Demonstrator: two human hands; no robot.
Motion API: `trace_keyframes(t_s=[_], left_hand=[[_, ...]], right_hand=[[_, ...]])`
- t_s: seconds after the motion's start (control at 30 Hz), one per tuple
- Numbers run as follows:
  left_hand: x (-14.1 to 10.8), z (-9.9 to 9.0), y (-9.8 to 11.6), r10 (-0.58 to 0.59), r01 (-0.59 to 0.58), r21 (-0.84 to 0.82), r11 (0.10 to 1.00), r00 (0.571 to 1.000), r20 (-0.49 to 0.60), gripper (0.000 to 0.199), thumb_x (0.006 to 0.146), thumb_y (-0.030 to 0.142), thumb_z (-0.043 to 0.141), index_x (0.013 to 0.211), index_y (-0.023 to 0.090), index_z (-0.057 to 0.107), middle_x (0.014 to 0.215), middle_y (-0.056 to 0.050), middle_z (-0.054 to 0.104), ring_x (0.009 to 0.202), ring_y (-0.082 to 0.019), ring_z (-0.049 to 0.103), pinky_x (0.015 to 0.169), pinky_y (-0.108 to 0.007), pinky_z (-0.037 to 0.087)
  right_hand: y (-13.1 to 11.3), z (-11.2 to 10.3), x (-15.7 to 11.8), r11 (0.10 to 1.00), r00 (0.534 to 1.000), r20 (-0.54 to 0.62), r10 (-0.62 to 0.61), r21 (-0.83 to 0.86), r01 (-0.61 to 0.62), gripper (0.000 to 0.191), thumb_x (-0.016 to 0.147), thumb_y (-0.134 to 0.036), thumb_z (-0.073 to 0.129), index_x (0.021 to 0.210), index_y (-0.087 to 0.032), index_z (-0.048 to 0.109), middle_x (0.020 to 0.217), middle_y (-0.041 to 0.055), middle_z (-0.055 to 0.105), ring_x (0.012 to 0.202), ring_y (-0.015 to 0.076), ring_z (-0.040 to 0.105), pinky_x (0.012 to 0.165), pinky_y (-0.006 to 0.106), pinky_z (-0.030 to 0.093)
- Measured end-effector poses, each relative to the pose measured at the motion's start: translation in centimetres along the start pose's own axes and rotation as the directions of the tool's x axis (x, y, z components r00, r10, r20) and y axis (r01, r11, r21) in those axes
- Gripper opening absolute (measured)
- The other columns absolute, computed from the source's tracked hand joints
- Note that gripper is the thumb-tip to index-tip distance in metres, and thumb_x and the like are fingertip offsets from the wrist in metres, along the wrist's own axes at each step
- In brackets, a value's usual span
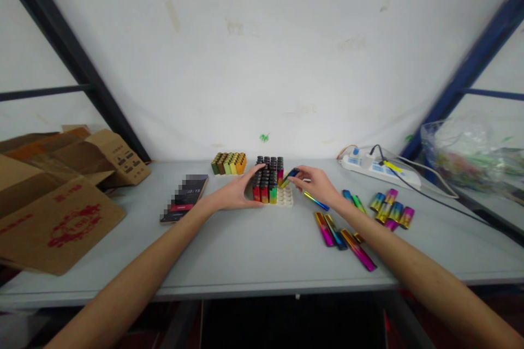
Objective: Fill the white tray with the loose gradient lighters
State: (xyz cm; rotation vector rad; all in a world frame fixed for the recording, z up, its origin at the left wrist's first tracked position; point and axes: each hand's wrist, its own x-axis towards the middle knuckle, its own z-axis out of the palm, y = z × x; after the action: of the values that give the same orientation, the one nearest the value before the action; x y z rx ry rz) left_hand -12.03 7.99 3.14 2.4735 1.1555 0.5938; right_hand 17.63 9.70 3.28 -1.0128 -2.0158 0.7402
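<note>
Upright lighters with black tops stand packed in a white tray with round holes. Their bodies are red, green and other colours, and bare holes show at the tray's right front. My left hand clasps the left side of this block, thumb at the front corner and fingers reaching over the back-left lighters. Pinched in my right hand is a dark-topped lighter, tilted over the tray's right part with its yellowish lower end pointing down-left. A blue and gold lighter lies on the table below that hand.
More shiny gradient-coloured lighters lie loose at the right, with another cluster farther right. A second filled tray stands behind left. Also here are a dark flat box, open cartons, a power strip and plastic bags.
</note>
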Motion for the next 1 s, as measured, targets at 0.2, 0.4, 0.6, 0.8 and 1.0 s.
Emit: trace_keyframes(t_s=[0.2, 0.4, 0.6, 0.8, 1.0], left_hand=[[0.0, -0.1, 0.0, 0.016, -0.017, -0.026, 1.000, 1.000, -0.006, 0.113, 0.078, 0.060, 0.076, 0.164, 0.028, 0.010, 0.169, -0.013, 0.028, 0.149, -0.033, 0.041, 0.123, -0.045, 0.032], [0.0, -0.1, 0.2, 0.001, -0.001, -0.029, 1.000, 1.000, 0.006, 0.112, 0.078, 0.062, 0.076, 0.164, 0.027, 0.011, 0.165, -0.010, 0.036, 0.145, -0.035, 0.046, 0.121, -0.044, 0.036], [0.1, -0.1, 0.3, -0.022, 0.022, -0.038, 0.999, 1.000, 0.004, 0.112, 0.078, 0.062, 0.076, 0.163, 0.029, 0.012, 0.166, -0.011, 0.035, 0.147, -0.032, 0.044, 0.122, -0.045, 0.034], [0.1, -0.1, 0.2, -0.005, 0.005, -0.027, 1.000, 1.000, 0.001, 0.111, 0.078, 0.060, 0.077, 0.163, 0.028, 0.012, 0.166, -0.012, 0.034, 0.147, -0.032, 0.044, 0.123, -0.044, 0.034], [0.0, -0.3, 0.3, -0.021, 0.021, -0.003, 1.000, 1.000, 0.015, 0.112, 0.079, 0.061, 0.076, 0.164, 0.028, 0.011, 0.167, -0.012, 0.033, 0.146, -0.033, 0.045, 0.120, -0.044, 0.038]], right_hand=[[-0.5, 1.5, 0.0, 0.981, 0.997, -0.011, -0.080, -0.181, 0.077, 0.023, 0.099, -0.035, 0.056, 0.097, -0.016, 0.069, 0.085, 0.0068, 0.073, 0.070, 0.0170, 0.066, 0.069, 0.028, 0.054], [0.0, 1.8, 0.3, 0.942, 0.991, 0.029, -0.128, -0.310, 0.131, 0.015, 0.102, -0.026, 0.053, 0.100, -0.017, 0.066, 0.089, 0.0071, 0.071, 0.080, 0.0193, 0.066, 0.078, 0.031, 0.053], [0.6, 2.5, 0.9, 0.872, 0.973, 0.109, -0.203, -0.432, 0.231, 0.018, 0.105, -0.024, 0.049, 0.116, -0.016, 0.061, 0.108, 0.0117, 0.069, 0.098, 0.0227, 0.066, 0.090, 0.035, 0.052], [0.2, 2.9, 1.3, 0.832, 0.989, 0.124, -0.076, -0.539, 0.131, 0.020, 0.106, -0.025, 0.049, 0.120, -0.014, 0.058, 0.113, 0.0149, 0.069, 0.103, 0.0244, 0.066, 0.091, 0.035, 0.050], [0.2, 3.1, 1.1, 0.772, 0.979, 0.204, -0.021, -0.619, 0.145, 0.016, 0.104, -0.023, 0.052, 0.115, -0.013, 0.060, 0.109, 0.0149, 0.068, 0.099, 0.0247, 0.065, 0.088, 0.034, 0.049]])
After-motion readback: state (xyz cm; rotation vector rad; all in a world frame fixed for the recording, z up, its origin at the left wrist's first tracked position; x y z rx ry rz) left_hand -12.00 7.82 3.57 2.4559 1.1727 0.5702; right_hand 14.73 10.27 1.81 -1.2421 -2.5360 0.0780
